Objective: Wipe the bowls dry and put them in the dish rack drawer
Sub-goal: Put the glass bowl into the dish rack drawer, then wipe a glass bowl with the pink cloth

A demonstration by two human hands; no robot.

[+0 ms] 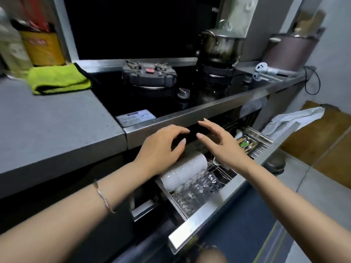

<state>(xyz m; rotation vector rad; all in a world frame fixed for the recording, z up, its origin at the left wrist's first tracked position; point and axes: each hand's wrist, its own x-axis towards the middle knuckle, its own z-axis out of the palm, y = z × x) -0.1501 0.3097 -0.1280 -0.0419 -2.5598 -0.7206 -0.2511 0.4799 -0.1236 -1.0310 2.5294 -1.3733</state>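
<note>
Hovering at the centre of the frame, the 2 hands face each other above the open dish rack drawer (205, 212): left hand (161, 147) and right hand (224, 145), fingers spread and loosely curved, gripping nothing that shows. Below them, white bowls (184, 169) lie stacked on edge in the drawer, with clear glass bowls (197, 188) just beside them. A green cloth (58, 78) rests on the counter (57, 130) at upper left.

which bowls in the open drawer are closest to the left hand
The stack of white bowls, lying on its side just below the left hand. The clear glass bowls sit beyond it, nearer the drawer front.
</note>
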